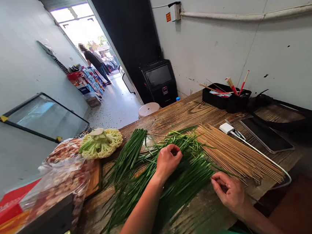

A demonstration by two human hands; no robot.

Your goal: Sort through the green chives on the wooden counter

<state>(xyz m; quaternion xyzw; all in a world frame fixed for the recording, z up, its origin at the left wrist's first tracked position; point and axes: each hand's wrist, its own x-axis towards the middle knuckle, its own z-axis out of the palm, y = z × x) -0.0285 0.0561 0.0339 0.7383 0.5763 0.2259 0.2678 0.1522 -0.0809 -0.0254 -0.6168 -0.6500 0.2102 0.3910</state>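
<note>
Long green garlic chives (184, 184) lie spread over the wooden table in front of me. My left hand (169, 161) is above them, its fingers curled round toward the thumb; whatever may be in the fingers cannot be made out. Close to the right ends of the chives, my right hand (231, 192) has thumb and fingers pinched together, and what they hold is too small to name. A neater bundle of chives (131, 148) lies farther left. Loose yellowish-green trimmings (185, 140) are heaped beyond my left hand. Many thin bamboo skewers (236, 153) lie to the right.
A cauliflower (100, 142) and bagged food (65, 177) stand at the left. On the right are a white charger (226, 128) with its cable, a phone (266, 134), a black strap (295, 109) and a black box (215, 98). A stool (149, 109) stands beyond the table (162, 123).
</note>
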